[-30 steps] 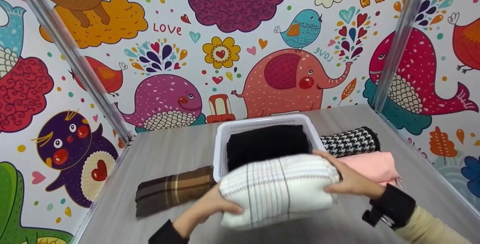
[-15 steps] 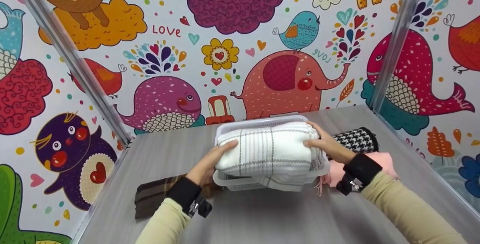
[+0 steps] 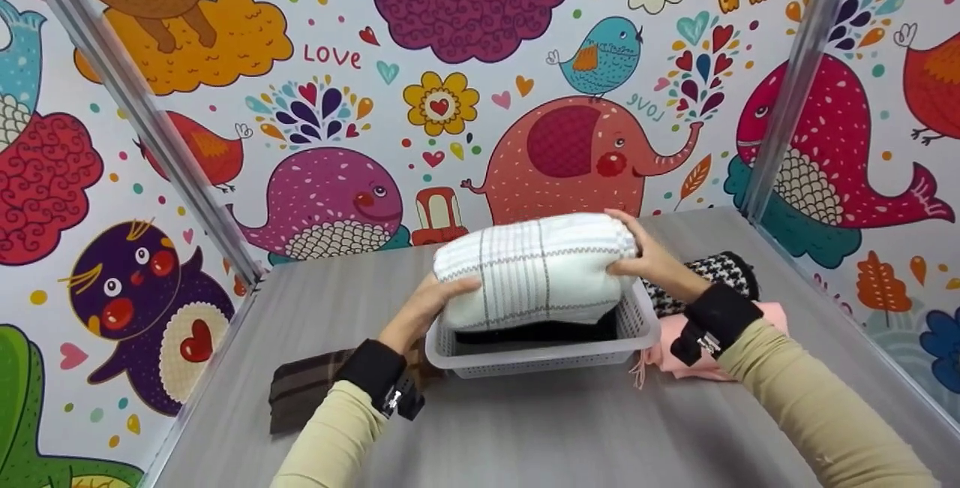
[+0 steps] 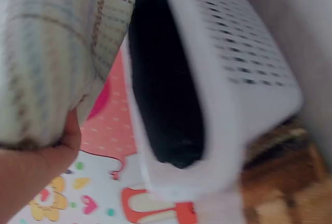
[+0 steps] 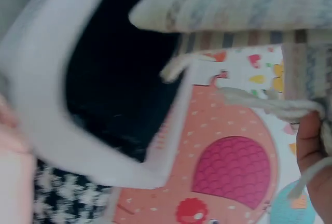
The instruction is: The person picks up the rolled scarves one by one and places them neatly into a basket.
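Both hands hold a folded white scarf (image 3: 532,270) with grey and pale stripes above a white plastic basket (image 3: 540,365). My left hand (image 3: 429,306) grips its left end, thumb on the near face. At the right end, my right hand (image 3: 654,259) grips it with the thumb in front and fingers over the top. Pale tassels (image 5: 264,102) hang by the right fingers in the right wrist view. Folded black cloth (image 4: 163,79) lies in the basket, partly hidden by the scarf in the head view. A gap shows between scarf and black cloth in the left wrist view.
A brown plaid scarf (image 3: 304,390) lies left of the basket, partly behind the left forearm. On the right are a rolled houndstooth scarf (image 3: 724,274) and a folded pink fringed scarf (image 3: 772,317). A cartoon-printed wall (image 3: 442,37) stands behind the grey table (image 3: 540,435).
The white scarf went from in front of the basket to over it, then up and toward the back. The basket's front and the black cloth show again. Both hands kept their grip.
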{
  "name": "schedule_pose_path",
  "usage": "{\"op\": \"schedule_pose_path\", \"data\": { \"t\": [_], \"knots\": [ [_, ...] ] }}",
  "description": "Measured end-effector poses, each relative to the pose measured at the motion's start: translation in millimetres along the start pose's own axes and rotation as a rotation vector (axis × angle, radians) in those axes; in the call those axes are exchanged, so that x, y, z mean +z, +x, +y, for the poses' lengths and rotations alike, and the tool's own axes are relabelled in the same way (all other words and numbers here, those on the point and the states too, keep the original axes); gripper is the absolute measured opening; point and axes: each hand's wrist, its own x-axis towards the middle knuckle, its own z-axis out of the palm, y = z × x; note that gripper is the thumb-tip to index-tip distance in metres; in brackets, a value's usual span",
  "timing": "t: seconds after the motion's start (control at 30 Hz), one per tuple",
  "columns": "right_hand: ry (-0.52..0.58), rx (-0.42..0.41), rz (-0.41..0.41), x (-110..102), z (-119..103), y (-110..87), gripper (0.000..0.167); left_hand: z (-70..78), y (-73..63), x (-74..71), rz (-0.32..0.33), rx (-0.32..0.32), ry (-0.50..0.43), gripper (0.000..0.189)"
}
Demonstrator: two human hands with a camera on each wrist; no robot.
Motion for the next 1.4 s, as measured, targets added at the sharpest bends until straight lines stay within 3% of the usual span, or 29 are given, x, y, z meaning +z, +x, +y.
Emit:
{"op": "schedule_pose_path", "data": {
  "t": [0.27,0.43,0.53,0.6,0.7,0.8,0.9,0.97,1.1,1.2,1.3,1.4],
  "knots": [
    [-0.091,0.127,-0.128,7.5,43.0,-11.0,0.093,-40.0,4.5,-3.7,-0.038,-0.006,0.023,0.067],
    [-0.173,0.176,-0.165,8.9,55.6,-11.5,0.086,-48.5,10.4,-7.1,-0.043,-0.012,0.058,0.067],
    [-0.207,0.194,-0.186,9.4,59.9,-10.3,0.083,-49.5,12.9,-7.5,-0.054,-0.006,0.133,0.067],
    [-0.230,0.195,-0.200,10.4,62.7,-9.6,0.082,-49.0,12.3,-6.4,-0.026,0.010,0.248,0.070],
    [-0.298,0.134,-0.231,12.4,67.2,-9.2,0.081,-48.7,10.4,-2.6,0.039,0.035,0.540,0.078],
    [-0.425,0.027,-0.251,16.1,72.0,-8.9,0.076,-49.0,7.3,1.8,0.093,0.021,0.821,0.092],
    [-0.580,-0.072,-0.267,19.1,73.9,-9.8,0.069,-51.9,5.7,4.2,0.057,0.046,1.004,0.094],
    [-0.666,-0.093,-0.289,20.0,72.0,-10.5,0.065,-54.0,4.5,5.1,0.020,0.074,1.118,0.089],
    [-0.770,-0.017,-0.346,20.9,64.1,-10.6,0.061,-53.6,3.9,7.0,-0.059,0.115,1.322,0.072],
    [-0.802,0.061,-0.358,23.3,59.0,-10.6,0.064,-51.0,4.5,7.9,-0.125,0.119,1.422,0.062],
    [-0.811,0.112,-0.366,25.2,56.0,-12.3,0.065,-48.5,4.6,7.6,-0.187,0.087,1.489,0.055],
    [-0.813,0.133,-0.378,26.0,55.3,-15.2,0.064,-46.5,3.0,6.2,-0.239,0.015,1.534,0.043]
  ]
}}
